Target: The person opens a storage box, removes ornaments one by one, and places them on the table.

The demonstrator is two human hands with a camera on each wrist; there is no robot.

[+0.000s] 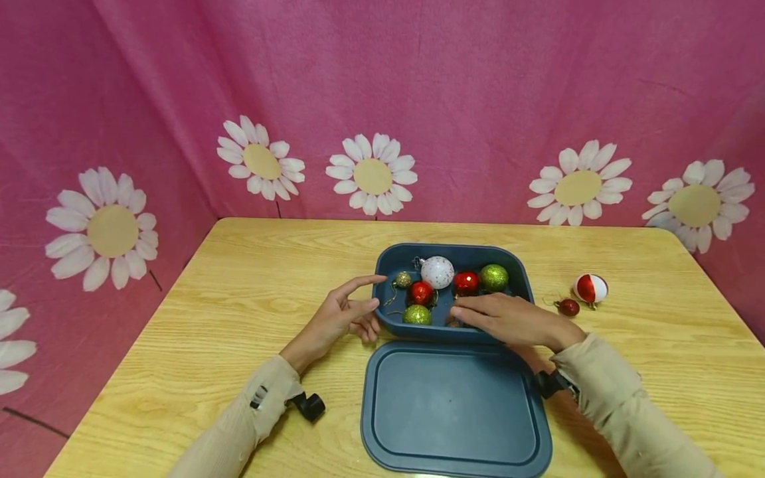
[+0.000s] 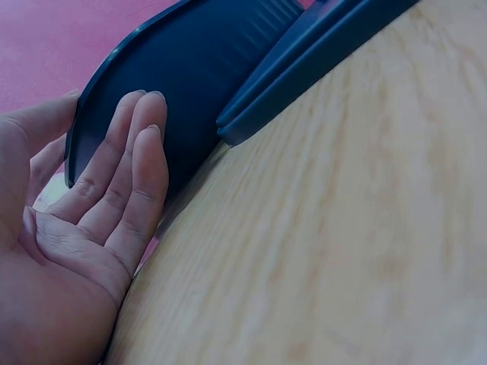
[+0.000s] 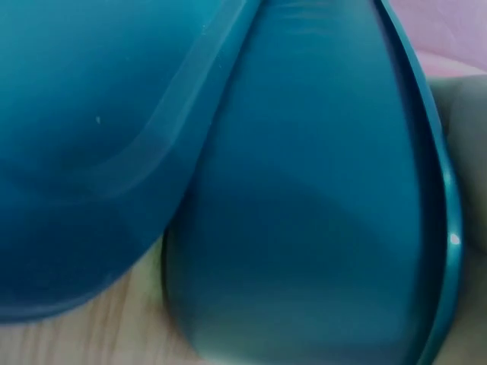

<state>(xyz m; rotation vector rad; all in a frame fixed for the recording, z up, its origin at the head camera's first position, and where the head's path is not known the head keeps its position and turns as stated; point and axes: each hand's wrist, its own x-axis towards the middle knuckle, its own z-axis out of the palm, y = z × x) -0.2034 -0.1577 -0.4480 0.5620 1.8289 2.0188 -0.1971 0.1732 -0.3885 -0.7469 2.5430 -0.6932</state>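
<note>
Between the relaxed, empty left grip (image 1: 336,320) and the right grip (image 1: 512,320), its hold unclear, the blue-grey rectangular plastic box (image 1: 442,334) already contains shiny round baubles (image 1: 421,293), leaving a red-and-white ball (image 1: 591,289) and dark-red ball (image 1: 568,307) rightward of both.

Head cam fwd/dn, wrist cams (image 1: 312,407) nr box (image 1: 427,330).

A curtained-off spot, kind of room unclear; pink daisy-print cloth (image 1: 466,99) hangs behind a wood-grain table (image 1: 281,272).

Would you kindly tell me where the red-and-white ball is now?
In the head view, the red-and-white ball sits on the table, right of the blue-grey box, beside the small dark red ball.
</note>
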